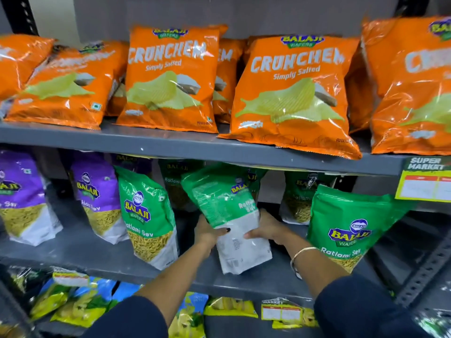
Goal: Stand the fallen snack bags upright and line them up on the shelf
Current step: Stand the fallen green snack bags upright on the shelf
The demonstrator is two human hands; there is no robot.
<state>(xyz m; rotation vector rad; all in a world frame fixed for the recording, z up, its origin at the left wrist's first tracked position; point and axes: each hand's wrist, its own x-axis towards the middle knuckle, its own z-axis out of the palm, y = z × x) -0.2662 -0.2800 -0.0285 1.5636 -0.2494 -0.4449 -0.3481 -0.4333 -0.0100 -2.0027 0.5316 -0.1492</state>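
Mid-stand: left hand (pixel 210 231) and right hand (pixel 266 229) both grip the back-facing green bag (pixel 227 211), tilted on the middle shelf (pixel 97 259) between two upright bags; next, probably turn, square, align it.

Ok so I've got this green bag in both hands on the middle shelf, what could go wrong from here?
1. The held bag is tilted with its back facing out; set down like this it may topple or show the wrong side.
2. Both hands, left and right, grip only its lower part, so the top could flop.
3. It sits close to the left green bag, which a nudge might knock over.
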